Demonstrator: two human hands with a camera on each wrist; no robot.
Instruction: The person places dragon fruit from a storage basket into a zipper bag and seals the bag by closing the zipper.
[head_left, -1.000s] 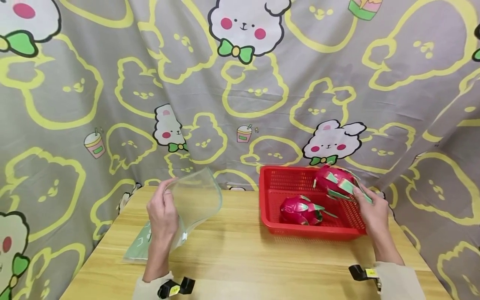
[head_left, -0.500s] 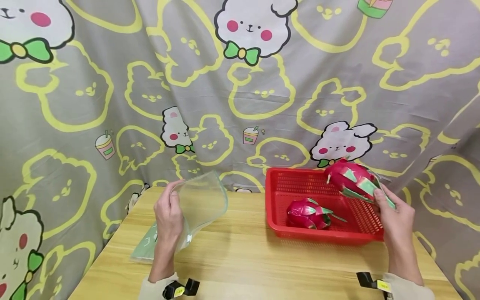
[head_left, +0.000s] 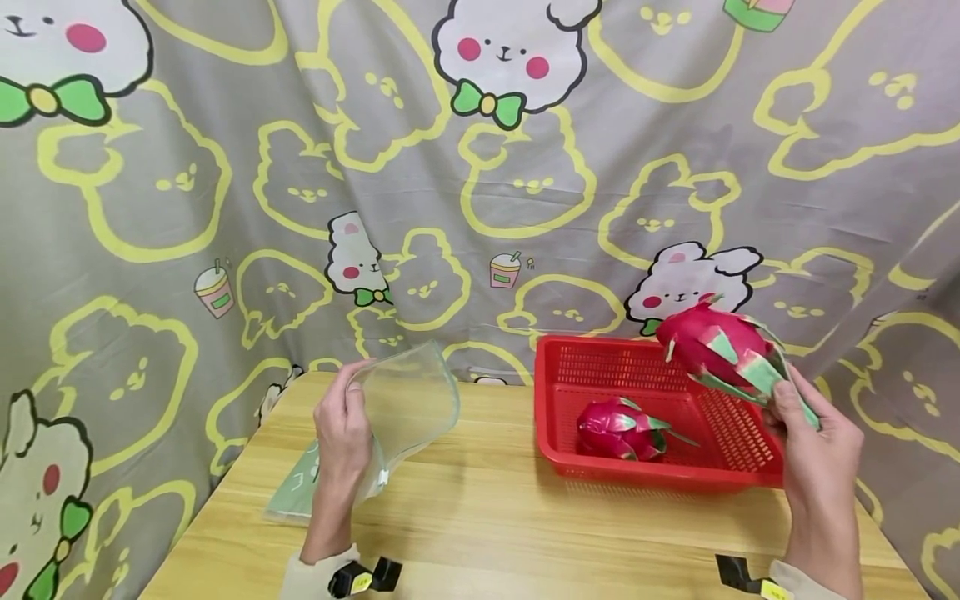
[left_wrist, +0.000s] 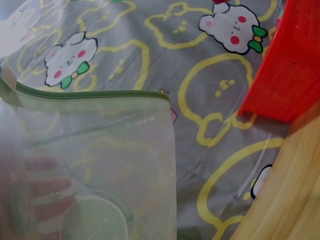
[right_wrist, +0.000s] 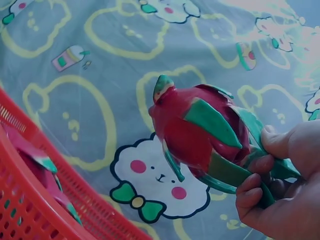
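My right hand pinches a dragon fruit by its green leafy end, holding it above the right back part of the red basket. In the right wrist view the held dragon fruit tilts up to the left, thumb and fingertips on its scales. A second dragon fruit lies inside the basket. On the left, my left hand grips a clear zip bag, its zip edge and slider showing. Fingers show through the translucent bag in the left wrist view.
The wooden table runs beneath everything. Behind it hangs a grey patterned curtain reaching round both sides. The basket stands at the table's back right, with a gap of table between it and the bag.
The right hand has lifted the dragon fruit up and to the right, from low over the basket to above its back right corner. The left hand keeps holding the bag, nearly unmoved.
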